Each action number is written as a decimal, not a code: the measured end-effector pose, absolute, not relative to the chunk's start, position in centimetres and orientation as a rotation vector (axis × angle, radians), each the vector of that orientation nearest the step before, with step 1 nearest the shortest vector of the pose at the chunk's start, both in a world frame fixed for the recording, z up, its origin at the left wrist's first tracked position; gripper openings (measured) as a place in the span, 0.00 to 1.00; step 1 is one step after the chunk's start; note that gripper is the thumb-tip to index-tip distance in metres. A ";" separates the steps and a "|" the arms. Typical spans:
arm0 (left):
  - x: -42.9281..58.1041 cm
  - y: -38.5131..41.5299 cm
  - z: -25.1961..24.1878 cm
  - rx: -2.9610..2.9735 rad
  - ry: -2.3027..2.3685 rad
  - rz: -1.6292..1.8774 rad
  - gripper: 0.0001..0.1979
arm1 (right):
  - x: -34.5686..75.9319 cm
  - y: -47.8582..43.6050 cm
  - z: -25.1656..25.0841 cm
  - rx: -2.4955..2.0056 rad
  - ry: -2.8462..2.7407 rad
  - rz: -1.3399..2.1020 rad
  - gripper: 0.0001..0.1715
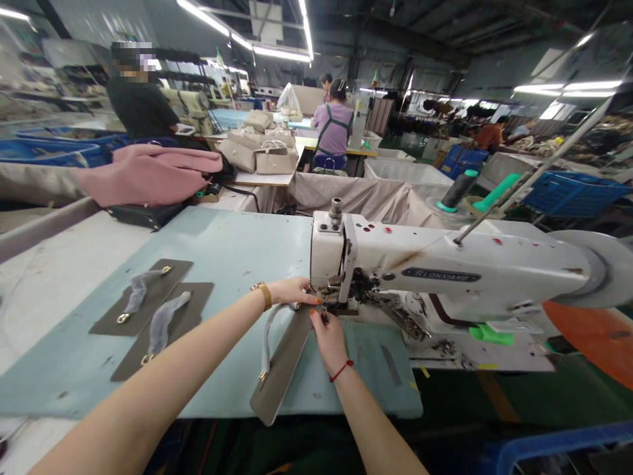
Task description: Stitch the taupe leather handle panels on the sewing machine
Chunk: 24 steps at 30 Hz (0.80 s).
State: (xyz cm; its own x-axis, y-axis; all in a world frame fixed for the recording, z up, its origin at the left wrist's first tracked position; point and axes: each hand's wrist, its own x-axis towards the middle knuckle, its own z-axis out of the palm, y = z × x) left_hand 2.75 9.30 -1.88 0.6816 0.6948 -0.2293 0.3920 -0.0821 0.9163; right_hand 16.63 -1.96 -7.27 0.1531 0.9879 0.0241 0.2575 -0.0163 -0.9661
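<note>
Three taupe leather panels [173, 274]: two lying aside, one at the white sewing machine [445, 270].
Left grip [291, 291]: clamped on that panel.
Right grip [329, 340]: clamped likewise.

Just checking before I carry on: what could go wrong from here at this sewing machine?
Your right hand and left hand sit very close to the needle area of the sewing machine, so a pricked finger seems possible. The leather panel overhangs the table edge and might drag askew. The loose grey strap could slip under the presser foot.
</note>
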 end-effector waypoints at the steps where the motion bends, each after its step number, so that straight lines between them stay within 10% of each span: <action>1: 2.8 9.1 -1.8 1.689 0.874 0.332 0.18 | 16.9 -2.0 -7.2 -1.456 -1.280 0.971 0.21; 24: 3.7 5.2 -3.0 1.483 0.914 0.495 0.22 | 19.1 -2.2 -7.5 -1.460 -1.174 1.156 0.19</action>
State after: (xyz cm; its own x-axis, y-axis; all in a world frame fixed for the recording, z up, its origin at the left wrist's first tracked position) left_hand 3.69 5.23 -2.95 0.5919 0.7774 -0.2129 0.2462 0.0771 0.9661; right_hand 19.07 -2.24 -7.54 0.1095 0.9864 -0.1227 0.1377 -0.1373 -0.9809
